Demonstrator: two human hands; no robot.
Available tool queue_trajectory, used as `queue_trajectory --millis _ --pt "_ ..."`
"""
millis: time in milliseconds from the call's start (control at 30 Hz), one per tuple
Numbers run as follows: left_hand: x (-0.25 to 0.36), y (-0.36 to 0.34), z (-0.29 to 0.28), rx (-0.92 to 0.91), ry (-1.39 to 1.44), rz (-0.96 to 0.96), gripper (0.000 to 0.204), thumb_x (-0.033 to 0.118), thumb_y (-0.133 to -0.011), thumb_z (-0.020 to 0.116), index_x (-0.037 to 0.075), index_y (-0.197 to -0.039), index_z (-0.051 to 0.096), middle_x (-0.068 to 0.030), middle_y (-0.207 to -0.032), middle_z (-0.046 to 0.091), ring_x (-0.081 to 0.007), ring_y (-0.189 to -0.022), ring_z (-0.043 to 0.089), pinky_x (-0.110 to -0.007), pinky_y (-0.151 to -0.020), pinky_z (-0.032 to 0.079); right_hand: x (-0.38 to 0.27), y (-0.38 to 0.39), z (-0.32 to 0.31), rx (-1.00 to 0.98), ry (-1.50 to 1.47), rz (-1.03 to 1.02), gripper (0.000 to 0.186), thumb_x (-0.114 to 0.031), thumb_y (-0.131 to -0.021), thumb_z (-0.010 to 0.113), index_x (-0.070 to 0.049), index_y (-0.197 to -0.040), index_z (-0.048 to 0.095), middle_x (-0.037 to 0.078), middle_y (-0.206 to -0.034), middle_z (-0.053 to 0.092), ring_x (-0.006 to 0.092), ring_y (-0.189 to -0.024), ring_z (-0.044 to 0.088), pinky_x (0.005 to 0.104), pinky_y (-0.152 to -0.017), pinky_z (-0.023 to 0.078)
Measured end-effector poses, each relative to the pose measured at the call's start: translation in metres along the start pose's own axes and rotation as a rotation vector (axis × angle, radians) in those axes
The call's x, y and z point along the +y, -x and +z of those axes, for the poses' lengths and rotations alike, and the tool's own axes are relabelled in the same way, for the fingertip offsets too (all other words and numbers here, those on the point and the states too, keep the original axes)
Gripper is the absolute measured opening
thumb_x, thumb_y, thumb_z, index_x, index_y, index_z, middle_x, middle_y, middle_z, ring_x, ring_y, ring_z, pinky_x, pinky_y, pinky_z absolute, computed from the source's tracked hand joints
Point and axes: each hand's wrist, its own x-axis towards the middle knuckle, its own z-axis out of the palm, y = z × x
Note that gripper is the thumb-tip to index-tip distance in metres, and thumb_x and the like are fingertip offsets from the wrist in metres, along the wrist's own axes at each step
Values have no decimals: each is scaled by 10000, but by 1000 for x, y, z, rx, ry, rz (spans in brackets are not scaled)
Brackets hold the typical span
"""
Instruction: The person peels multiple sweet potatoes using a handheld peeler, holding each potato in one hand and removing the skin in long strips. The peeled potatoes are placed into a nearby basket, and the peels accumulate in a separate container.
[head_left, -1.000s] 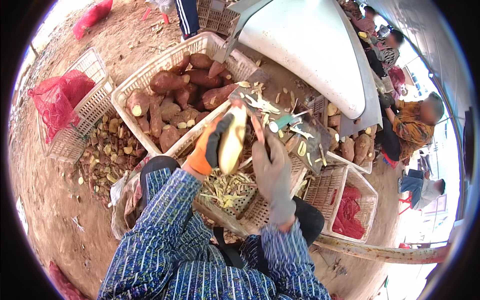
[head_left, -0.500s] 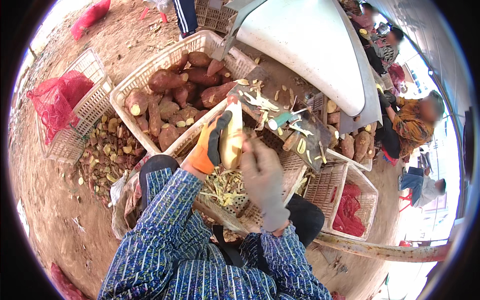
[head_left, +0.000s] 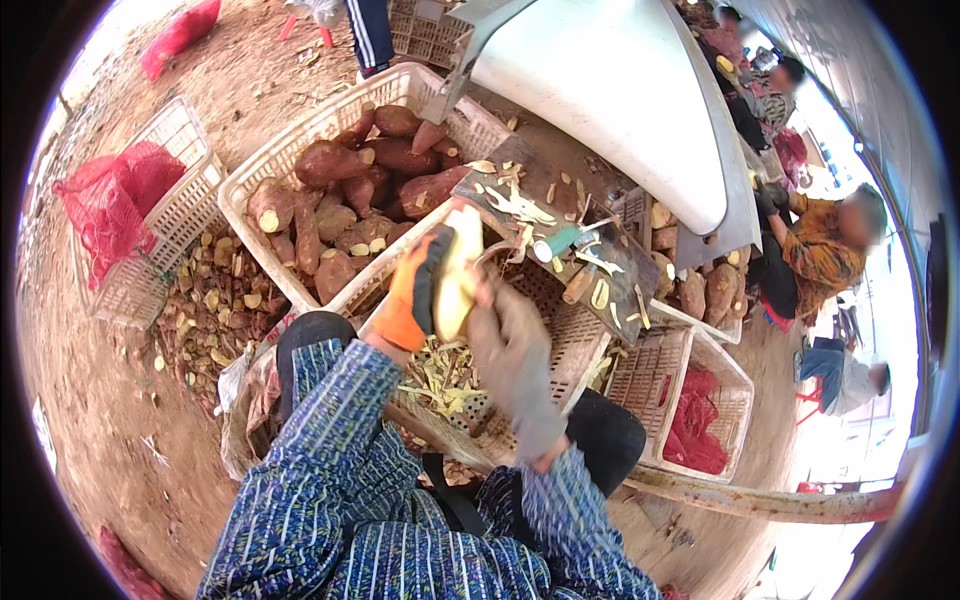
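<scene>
My left hand (head_left: 408,292), in an orange and black glove, is closed round a peeled, pale yellow sweet potato (head_left: 459,290) held upright. Against its right side is my right hand (head_left: 515,350), in a grey glove, fingers curled and blurred; a thin curved piece shows at the fingertips, too smeared to name. Below both hands, a white crate (head_left: 573,362) contains pale peelings (head_left: 448,385). Just beyond them lies a dark board (head_left: 636,268) strewn with peel strips, bearing a green-handled tool (head_left: 558,243) and a wooden-handled tool (head_left: 579,285).
A crate (head_left: 243,185) of unpeeled sweet potatoes (head_left: 335,163) stands ahead left. Cut pieces (head_left: 215,290) lie heaped beside a crate with a red mesh bag (head_left: 125,200). A white metal chute (head_left: 610,100) slopes down ahead. Another person (head_left: 825,245) sits at right.
The sweet potato and my left hand have tilted and shifted slightly. My right hand has moved a little left and down along the sweet potato, its fingers closer to the surface.
</scene>
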Motion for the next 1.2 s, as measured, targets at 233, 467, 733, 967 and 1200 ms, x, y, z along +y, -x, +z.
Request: queue_trajectory --millis 233,467,733,967,1200 --pt "16 2 -9 107 73 133 439 417 -1012 550 26 -1205 606 -103 -1003 700 -186 -858 669 -271 -767 542 -14 40 -9 -162 -113 232 364 -155 -980 565 65 -1269 583 169 -922 649 255 -842 661 361 -748 534" --pt "-12 -3 -30 81 -167 253 417 352 -937 635 12 -1177 621 -133 -1106 669 -240 -962 660 -376 -838 542 -5 26 6 -59 25 47 333 -197 -991 580 38 -1223 620 146 -1025 663 221 -861 658 362 -769 544" --pt "-17 11 -16 189 -51 157 618 413 -872 731 -16 -1286 566 -154 -1181 633 -267 -1085 616 -371 -968 484 3 -2 -8 96 164 -145 429 -202 -983 588 70 -1311 546 210 -1044 636 315 -940 637 406 -814 528" --pt "1 -10 -33 256 500 -163 544 479 -931 652 11 -1204 599 -126 -1116 679 -274 -991 665 -390 -917 530 -3 69 -1 -265 -93 107 354 -166 -968 613 35 -1259 606 196 -988 643 245 -914 651 361 -801 531" --pt "-14 4 -17 39 -553 438 334 264 -1012 561 3 -1220 568 -121 -1096 669 -237 -979 657 -345 -856 541 7 -19 4 23 -1 39 365 -221 -990 561 -3 -1282 582 198 -1063 629 300 -945 640 399 -831 522"
